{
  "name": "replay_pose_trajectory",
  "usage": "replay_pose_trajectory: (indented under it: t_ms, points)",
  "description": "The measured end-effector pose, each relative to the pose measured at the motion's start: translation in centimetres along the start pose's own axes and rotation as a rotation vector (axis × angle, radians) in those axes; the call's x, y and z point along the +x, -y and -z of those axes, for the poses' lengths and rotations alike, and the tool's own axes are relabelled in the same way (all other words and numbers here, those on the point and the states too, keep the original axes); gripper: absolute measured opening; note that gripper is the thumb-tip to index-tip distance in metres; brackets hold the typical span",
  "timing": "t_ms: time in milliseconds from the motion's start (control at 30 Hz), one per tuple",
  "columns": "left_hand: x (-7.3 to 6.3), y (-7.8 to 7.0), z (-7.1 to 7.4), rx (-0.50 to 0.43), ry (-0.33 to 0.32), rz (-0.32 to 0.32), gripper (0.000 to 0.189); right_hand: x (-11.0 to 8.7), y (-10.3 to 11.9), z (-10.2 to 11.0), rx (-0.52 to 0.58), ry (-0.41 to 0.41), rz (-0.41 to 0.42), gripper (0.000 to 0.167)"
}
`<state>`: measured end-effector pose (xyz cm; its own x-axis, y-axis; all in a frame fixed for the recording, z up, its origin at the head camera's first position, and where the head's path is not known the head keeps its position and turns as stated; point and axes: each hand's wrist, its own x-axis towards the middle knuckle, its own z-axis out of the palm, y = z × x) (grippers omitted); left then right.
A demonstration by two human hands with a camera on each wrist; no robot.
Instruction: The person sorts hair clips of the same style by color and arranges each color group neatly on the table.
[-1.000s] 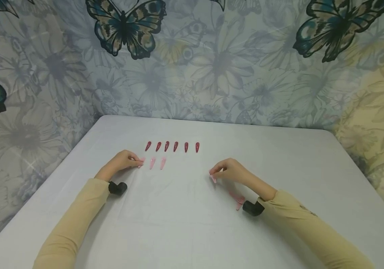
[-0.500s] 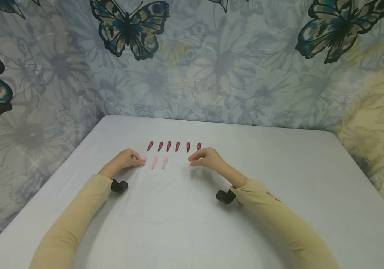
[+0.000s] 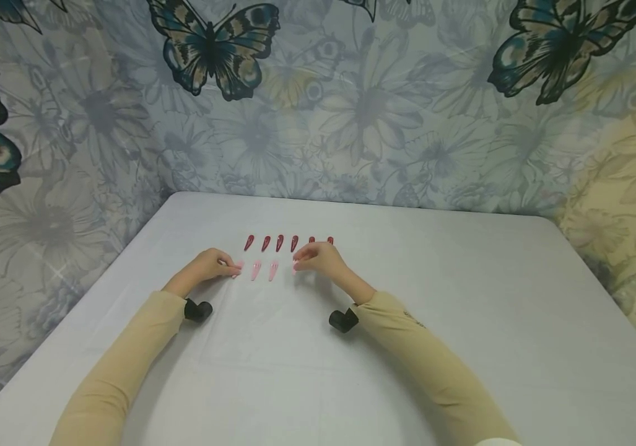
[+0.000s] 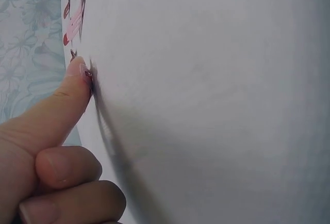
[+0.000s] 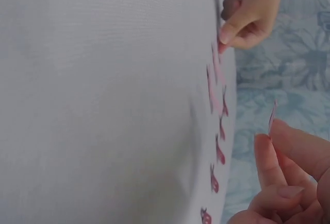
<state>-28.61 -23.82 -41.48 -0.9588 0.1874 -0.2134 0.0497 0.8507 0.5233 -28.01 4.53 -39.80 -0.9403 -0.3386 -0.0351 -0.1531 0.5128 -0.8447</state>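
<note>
In the head view my left hand (image 3: 206, 265) pinches a pink snap hair clip (image 3: 239, 266) at the left end of a pink row, fingertips at the tabletop. Two more pink clips lie beside it, one (image 3: 256, 271) closer and one (image 3: 273, 271) farther right. My right hand (image 3: 322, 257) holds another pink clip (image 5: 272, 117) between thumb and forefinger, just right of that row; the right wrist view shows it pointing up from the fingertips. Behind the pink row runs a line of several red snap clips (image 3: 280, 243); the right hand partly covers the two rightmost.
A white cloth-covered table (image 3: 462, 297) spreads around the hands. Patterned fabric (image 3: 351, 124) with butterflies and flowers rises behind its far edge and at the left. A black wrist camera (image 3: 343, 321) sits below the right hand, another black camera (image 3: 199, 311) below the left.
My right hand has carried its pink clip leftward and slightly away from me, up to the pink row. Pink clips seen near the right wrist are now hidden by the sleeve. The left hand stays put.
</note>
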Motion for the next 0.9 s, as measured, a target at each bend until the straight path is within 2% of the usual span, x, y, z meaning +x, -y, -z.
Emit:
replay_pose_trajectory:
  t_ms: [300, 700, 900]
  points:
    - [0.0, 0.0, 0.0, 0.007, 0.005, 0.013, 0.024, 0.7, 0.2, -1.6, -0.051, -0.060, 0.030, 0.016]
    - [0.1, -0.1, 0.4, 0.038, 0.032, -0.007, 0.023, 1.1, -0.5, -2.2, -0.086, -0.035, -0.004, 0.009]
    - [0.1, -0.2, 0.3, 0.025, 0.036, -0.003, 0.022, 1.5, -1.0, -2.5, -0.167, -0.054, 0.005, 0.009]
